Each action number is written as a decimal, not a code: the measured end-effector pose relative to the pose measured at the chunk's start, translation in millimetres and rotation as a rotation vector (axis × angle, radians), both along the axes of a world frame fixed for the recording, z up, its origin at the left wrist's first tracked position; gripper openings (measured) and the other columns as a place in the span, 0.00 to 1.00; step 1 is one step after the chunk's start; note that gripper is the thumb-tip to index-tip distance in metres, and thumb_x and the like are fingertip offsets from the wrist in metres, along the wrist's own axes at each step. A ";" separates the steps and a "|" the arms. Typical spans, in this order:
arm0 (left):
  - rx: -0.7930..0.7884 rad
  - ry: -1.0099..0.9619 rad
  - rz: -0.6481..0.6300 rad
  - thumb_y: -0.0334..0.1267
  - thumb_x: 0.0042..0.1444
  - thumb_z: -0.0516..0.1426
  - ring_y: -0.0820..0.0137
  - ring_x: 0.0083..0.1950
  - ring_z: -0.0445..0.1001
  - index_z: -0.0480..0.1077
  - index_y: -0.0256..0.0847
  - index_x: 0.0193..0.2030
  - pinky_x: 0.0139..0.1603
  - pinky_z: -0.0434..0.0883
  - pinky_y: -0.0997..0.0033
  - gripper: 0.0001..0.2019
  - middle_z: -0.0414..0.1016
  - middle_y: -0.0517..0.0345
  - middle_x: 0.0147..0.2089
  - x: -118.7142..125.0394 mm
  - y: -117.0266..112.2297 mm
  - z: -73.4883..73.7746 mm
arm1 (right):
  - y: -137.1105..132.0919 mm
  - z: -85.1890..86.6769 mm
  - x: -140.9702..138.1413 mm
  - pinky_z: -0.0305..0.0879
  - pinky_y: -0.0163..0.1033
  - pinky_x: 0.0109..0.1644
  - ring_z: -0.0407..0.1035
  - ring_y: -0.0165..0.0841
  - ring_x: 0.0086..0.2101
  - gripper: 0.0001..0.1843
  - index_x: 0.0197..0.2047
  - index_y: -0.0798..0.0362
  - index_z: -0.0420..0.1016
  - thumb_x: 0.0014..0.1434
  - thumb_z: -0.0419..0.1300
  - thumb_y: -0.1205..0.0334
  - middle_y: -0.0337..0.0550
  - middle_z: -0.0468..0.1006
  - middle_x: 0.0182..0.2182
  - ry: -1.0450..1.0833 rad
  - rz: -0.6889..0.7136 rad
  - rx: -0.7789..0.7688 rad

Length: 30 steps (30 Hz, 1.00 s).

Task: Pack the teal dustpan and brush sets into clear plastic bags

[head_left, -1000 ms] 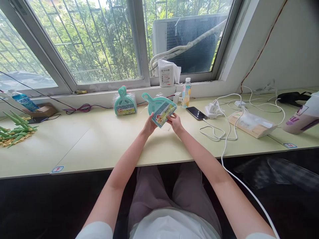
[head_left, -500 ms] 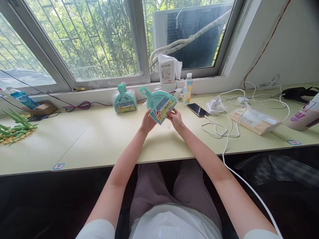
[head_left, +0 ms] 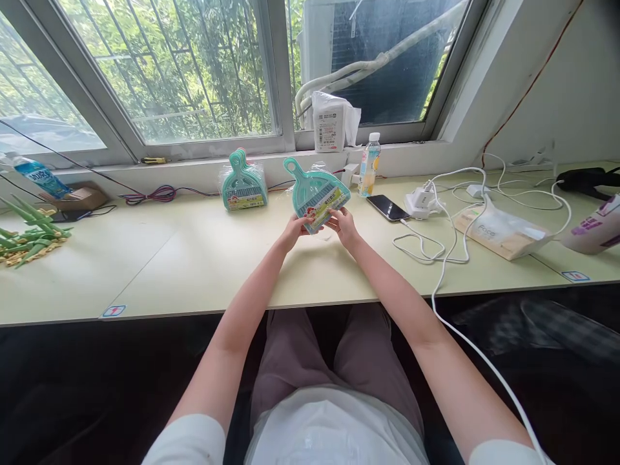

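A mint-green mini dustpan and brush set (head_left: 317, 196), wrapped in clear plastic with a yellow label, is held up over the table, its handle tilted to the upper left. My left hand (head_left: 294, 231) grips its lower left edge, the thumb at the front. At its lower right edge, my right hand (head_left: 343, 226) pinches it between thumb and fingers. Left of my hands, several similar wrapped dustpan sets (head_left: 244, 187) stand in a stack against the windowsill wall.
A juice bottle (head_left: 369, 165), a phone (head_left: 387, 208), a white charger (head_left: 420, 201) with looping cables and a tissue pack (head_left: 504, 231) lie on the right. Green plant pieces (head_left: 33, 236) and a tilted blue bottle (head_left: 41, 177) are at the left. Another tissue pack (head_left: 330, 123) stands on the sill.
The held dustpan set has turned slightly, its handle more upright. My left hand has shifted to its lower edge, with the thumb now showing in front. The view has tilted down slightly.
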<state>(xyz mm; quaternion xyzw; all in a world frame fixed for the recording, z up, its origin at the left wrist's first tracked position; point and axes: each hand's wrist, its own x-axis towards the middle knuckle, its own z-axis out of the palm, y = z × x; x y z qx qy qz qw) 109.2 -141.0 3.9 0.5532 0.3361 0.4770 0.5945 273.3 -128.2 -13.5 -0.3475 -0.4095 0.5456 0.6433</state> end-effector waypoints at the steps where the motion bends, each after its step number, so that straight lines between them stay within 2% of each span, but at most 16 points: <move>1: -0.017 -0.013 0.016 0.35 0.46 0.60 0.60 0.36 0.81 0.68 0.34 0.51 0.44 0.75 0.58 0.23 0.80 0.48 0.41 -2.9 3.9 -0.7 | 0.8 1.0 2.0 0.78 0.45 0.44 0.78 0.35 0.36 0.11 0.42 0.50 0.68 0.57 0.62 0.57 0.41 0.80 0.38 -0.051 0.019 -0.004; 3: -0.061 -0.054 0.062 0.35 0.47 0.59 0.60 0.35 0.80 0.68 0.33 0.51 0.40 0.76 0.61 0.23 0.79 0.48 0.40 -12.2 12.4 -1.8 | 2.4 2.8 8.1 0.78 0.47 0.42 0.78 0.36 0.34 0.10 0.41 0.51 0.70 0.62 0.57 0.53 0.45 0.80 0.38 -0.194 -0.011 -0.014; 6: -0.146 -0.148 0.148 0.35 0.48 0.57 0.62 0.37 0.80 0.67 0.33 0.51 0.35 0.76 0.66 0.21 0.79 0.48 0.41 -31.8 22.8 -2.5 | 2.8 4.5 18.6 0.74 0.50 0.49 0.78 0.37 0.38 0.12 0.43 0.52 0.72 0.66 0.49 0.59 0.50 0.79 0.42 -0.470 -0.293 0.089; 8: -0.199 -0.196 0.191 0.34 0.48 0.56 0.64 0.37 0.79 0.67 0.34 0.51 0.34 0.75 0.68 0.21 0.78 0.49 0.40 -44.2 26.1 -2.8 | 1.2 5.3 23.3 0.65 0.52 0.60 0.73 0.38 0.50 0.15 0.50 0.50 0.72 0.64 0.50 0.66 0.49 0.75 0.53 -0.661 -0.442 0.276; 11: -0.270 -0.155 0.183 0.33 0.48 0.56 0.64 0.33 0.78 0.68 0.35 0.51 0.31 0.75 0.68 0.21 0.78 0.51 0.36 -54.6 26.2 -4.1 | -1.0 6.3 24.6 0.48 0.53 0.70 0.57 0.40 0.64 0.26 0.57 0.43 0.70 0.56 0.59 0.71 0.42 0.64 0.64 -0.823 -0.430 0.486; 13: -0.294 -0.089 0.137 0.33 0.47 0.56 0.63 0.31 0.78 0.69 0.33 0.51 0.31 0.75 0.66 0.22 0.77 0.50 0.34 -54.8 24.7 -5.6 | -0.1 6.3 23.9 0.45 0.55 0.70 0.54 0.42 0.64 0.23 0.53 0.42 0.74 0.54 0.63 0.69 0.39 0.66 0.62 -0.801 -0.381 0.503; 16: -0.297 -0.004 0.037 0.33 0.48 0.57 0.63 0.29 0.77 0.68 0.31 0.52 0.31 0.75 0.64 0.22 0.76 0.50 0.32 -49.9 22.4 -7.7 | 4.5 3.8 25.1 0.46 0.57 0.69 0.59 0.43 0.60 0.06 0.37 0.44 0.80 0.54 0.65 0.62 0.39 0.74 0.54 -0.697 -0.370 0.451; 18: -0.292 0.047 -0.033 0.34 0.49 0.57 0.64 0.27 0.76 0.69 0.31 0.51 0.29 0.74 0.65 0.21 0.76 0.51 0.30 -47.3 21.2 -8.1 | 7.9 0.8 26.9 0.49 0.56 0.68 0.61 0.43 0.57 0.01 0.31 0.45 0.81 0.53 0.67 0.60 0.41 0.76 0.49 -0.638 -0.394 0.416; 23: -0.258 0.129 -0.126 0.36 0.51 0.57 0.67 0.24 0.75 0.70 0.33 0.48 0.30 0.74 0.66 0.17 0.77 0.51 0.30 -49.4 20.1 -6.3 | 11.4 -7.0 26.2 0.57 0.50 0.64 0.65 0.41 0.54 0.06 0.30 0.48 0.81 0.49 0.69 0.56 0.44 0.75 0.48 -0.546 -0.403 0.371; 26: -0.246 0.179 -0.150 0.37 0.51 0.57 0.66 0.23 0.75 0.71 0.33 0.45 0.28 0.72 0.67 0.15 0.76 0.52 0.28 -51.5 20.1 -6.2 | 12.7 -10.3 25.0 0.60 0.47 0.63 0.65 0.40 0.56 0.09 0.35 0.49 0.80 0.50 0.68 0.56 0.46 0.72 0.52 -0.518 -0.383 0.345; 27: -0.245 0.195 -0.158 0.36 0.51 0.57 0.66 0.23 0.75 0.71 0.33 0.44 0.27 0.72 0.67 0.14 0.76 0.53 0.28 -51.7 20.1 -6.4 | 13.8 -11.5 25.4 0.60 0.47 0.63 0.64 0.39 0.57 0.12 0.39 0.49 0.79 0.50 0.69 0.57 0.47 0.72 0.53 -0.497 -0.369 0.330; 30: -0.244 0.201 -0.174 0.37 0.50 0.59 0.69 0.23 0.74 0.71 0.35 0.44 0.26 0.71 0.68 0.14 0.76 0.55 0.28 -51.0 19.8 -6.7 | 19.6 -16.8 27.4 0.61 0.49 0.63 0.64 0.38 0.58 0.32 0.54 0.48 0.72 0.45 0.72 0.60 0.48 0.73 0.55 -0.362 -0.268 0.189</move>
